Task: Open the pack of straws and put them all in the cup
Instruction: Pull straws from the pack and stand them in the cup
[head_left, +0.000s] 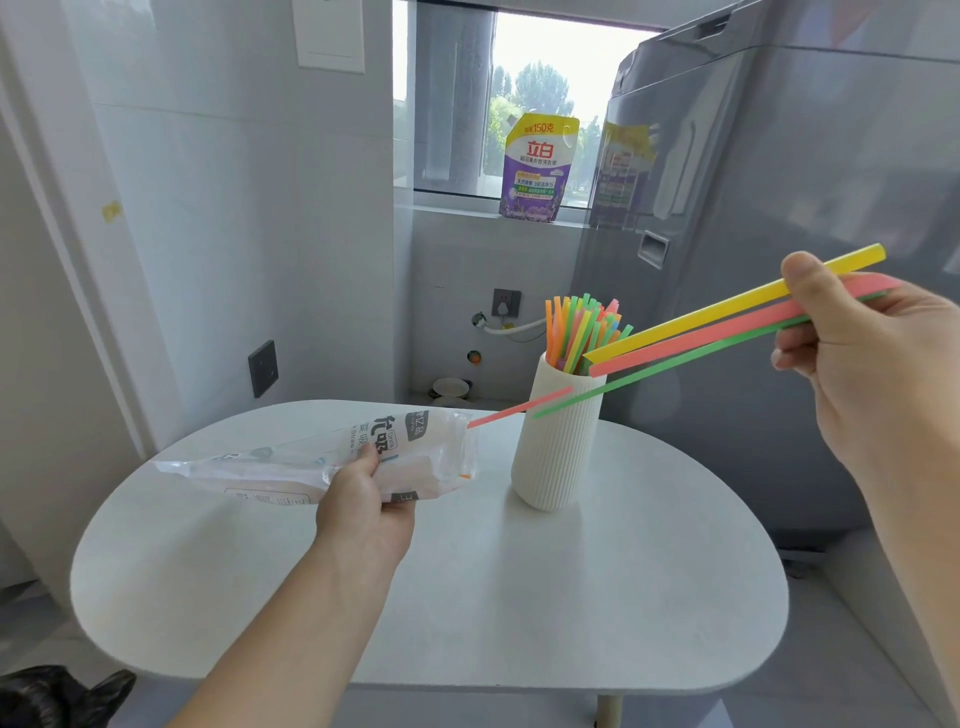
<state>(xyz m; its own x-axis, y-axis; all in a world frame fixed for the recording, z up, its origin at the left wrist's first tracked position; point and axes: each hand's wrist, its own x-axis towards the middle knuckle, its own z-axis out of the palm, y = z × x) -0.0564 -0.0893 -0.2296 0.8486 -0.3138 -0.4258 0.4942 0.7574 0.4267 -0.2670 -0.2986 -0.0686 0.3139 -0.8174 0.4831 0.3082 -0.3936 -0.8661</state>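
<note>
Yellow, pink and green plastic straws (727, 325) pinched in right hand (857, 353) grip, tips near ribbed white cup (556, 447) mid-tabletop, already holding many. Left hand (363, 512) clasps near-empty clear pack (332, 457), one straw protruding. Next: tip bunch upright, drop in.

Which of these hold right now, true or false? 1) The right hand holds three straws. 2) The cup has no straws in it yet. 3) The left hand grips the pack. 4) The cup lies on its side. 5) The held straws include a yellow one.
1) True: the right hand pinches three straws.
2) False: the cup already holds a bunch of coloured straws.
3) True: the left hand grips the pack above the table.
4) False: the cup stands upright on the table.
5) True: yellow, pink and green.
</note>
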